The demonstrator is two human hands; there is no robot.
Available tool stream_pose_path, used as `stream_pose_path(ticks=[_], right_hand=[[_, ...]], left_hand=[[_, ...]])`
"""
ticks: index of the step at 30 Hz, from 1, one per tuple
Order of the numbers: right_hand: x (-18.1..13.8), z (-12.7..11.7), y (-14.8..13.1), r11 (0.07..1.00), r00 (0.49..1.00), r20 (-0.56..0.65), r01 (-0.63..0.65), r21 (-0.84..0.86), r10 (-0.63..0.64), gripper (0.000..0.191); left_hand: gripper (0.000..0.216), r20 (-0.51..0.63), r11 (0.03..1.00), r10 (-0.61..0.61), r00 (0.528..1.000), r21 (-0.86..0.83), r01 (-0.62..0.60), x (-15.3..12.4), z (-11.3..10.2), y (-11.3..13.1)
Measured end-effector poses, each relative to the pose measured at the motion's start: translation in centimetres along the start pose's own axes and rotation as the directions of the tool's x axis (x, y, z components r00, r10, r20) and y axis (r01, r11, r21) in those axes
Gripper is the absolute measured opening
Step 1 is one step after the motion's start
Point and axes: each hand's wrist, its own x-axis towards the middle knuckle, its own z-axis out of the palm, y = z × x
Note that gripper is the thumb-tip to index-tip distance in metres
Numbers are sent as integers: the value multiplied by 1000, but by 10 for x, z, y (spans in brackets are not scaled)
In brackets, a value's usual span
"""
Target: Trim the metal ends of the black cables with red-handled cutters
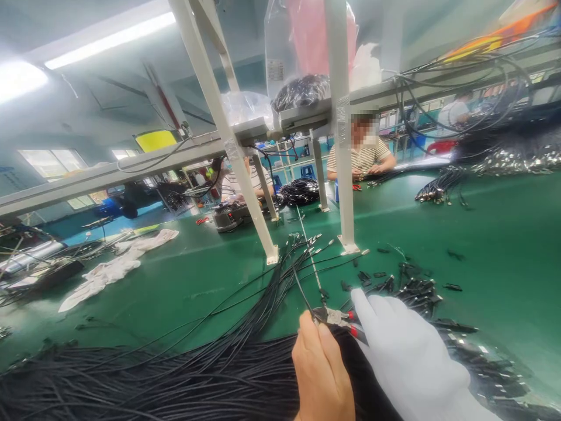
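My bare left hand (323,368) is closed in a pinch on a thin black cable (300,285), near its end. In a white glove, my right hand (405,348) grips pliers (336,316) with black and red handles. The plier jaws meet the cable end at my left fingertips; the exact contact there is hidden. A thick bundle of black cables (166,377) runs under and left of my hands, with metal-tipped ends lying ahead. Black connector pieces (416,295) are heaped beyond and to the right of my glove.
A green tabletop (495,234) carries white shelf posts (343,175) just ahead. A white cloth (114,266) lies at left, a black device (228,217) farther back. Across the table sits a person in a striped shirt (363,158); another is partly hidden behind a post.
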Motion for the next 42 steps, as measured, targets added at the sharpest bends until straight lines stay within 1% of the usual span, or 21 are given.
stream_pose_path(ticks=[3,6,8,11,14,18,20,21,23,24,25,26,29,30,32,33,35,36,39,41,42], right_hand=[[-1,-1,0,998,999,39,-1,57,-2,30],[-2,-5,-1,999,998,65,-11,30,9,23],[-3,-11,-1,999,998,62,-30,26,28,18],[-6,-22,4,990,999,39,13,138,-19,15],[-9,-25,10,963,996,10,86,256,-91,14],[-8,-21,10,952,990,103,64,299,-99,20],[-5,-22,8,954,988,116,59,295,-97,21],[-3,-23,6,958,989,117,56,280,-92,17],[0,-23,3,981,996,80,14,196,-31,13],[1,-22,1,991,998,63,-26,132,18,17],[2,-19,-1,995,996,8,-87,54,86,20],[2,-15,-2,993,993,-23,-115,-1,115,23],[1,1,-5,993,994,-28,-106,-59,104,30],[1,6,-6,991,993,-38,-115,-67,112,32],[3,13,-6,981,981,-105,-171,-90,161,32],[4,15,-5,977,974,-143,-189,-95,174,31],[6,15,-2,975,965,-191,-198,-96,177,28],[6,15,1,980,971,-176,-180,-89,162,26],[2,13,10,998,998,-8,-56,-30,56,21],[-2,15,18,998,997,73,34,49,-38,29],[-3,18,21,993,993,90,71,90,-80,34]], left_hand=[[22,57,995,-85,995,-49,88,0,-3,2],[22,96,989,-114,989,-79,121,4,-12,8],[25,165,982,-127,978,-122,148,9,-22,13],[29,248,966,-126,961,-190,176,17,-34,21],[29,217,966,-133,967,-189,175,18,-36,24],[25,122,975,-176,977,-114,190,8,-24,22],[23,73,979,-186,980,-71,191,2,-17,20],[23,47,982,-181,982,-48,184,-1,-14,18],[21,15,990,-140,990,-23,141,-5,-10,13],[20,14,994,-104,994,-30,104,-6,-8,11],[19,19,997,-63,998,-49,63,-7,-8,8],[18,24,997,-20,1000,-75,22,-7,-9,6],[21,40,991,54,998,-123,-49,-5,-16,4],[21,55,992,51,997,-117,-44,-3,-19,4],[21,116,995,5,993,-103,7,4,-27,7],[20,168,993,-36,985,-109,55,8,-31,9],[18,292,975,-120,949,-144,168,19,-35,14],[17,352,962,-146,925,-167,215,24,-36,16],[17,478,914,-169,862,-252,319,37,-35,24],[22,532,876,-179,827,-297,381,42,-33,29],[26,560,857,-185,807,-310,412,43,-32,32]])
